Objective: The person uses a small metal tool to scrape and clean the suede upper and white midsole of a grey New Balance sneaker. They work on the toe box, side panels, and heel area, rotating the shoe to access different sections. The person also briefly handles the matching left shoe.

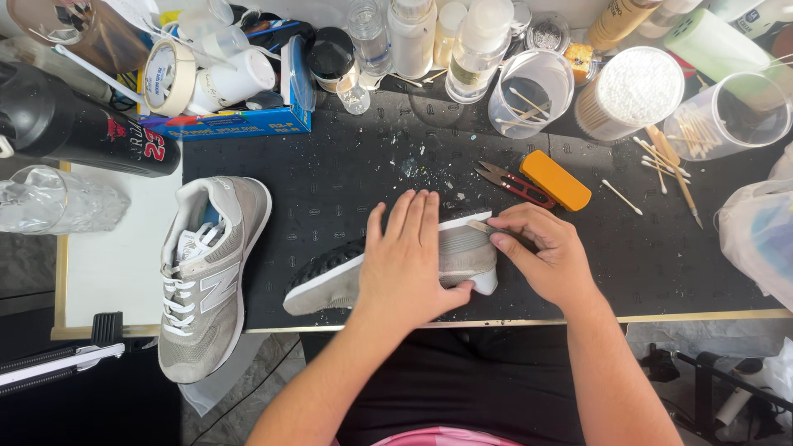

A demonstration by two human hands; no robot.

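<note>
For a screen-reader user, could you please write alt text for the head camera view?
A person's left hand presses a grey sneaker on its side on a black mat, while the right hand holds a small stick at its sole. A matching sneaker lies left; snips, bottles and swabs sit behind.

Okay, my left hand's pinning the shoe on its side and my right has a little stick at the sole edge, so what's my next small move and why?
Probably draw the stick a short way along the sole edge. The left hand lies flat on the shoe, holding it on its side on the mat, and the right hand pinches the stick with its tip already at the white sole rim, so only a short stroke seems needed.
</note>
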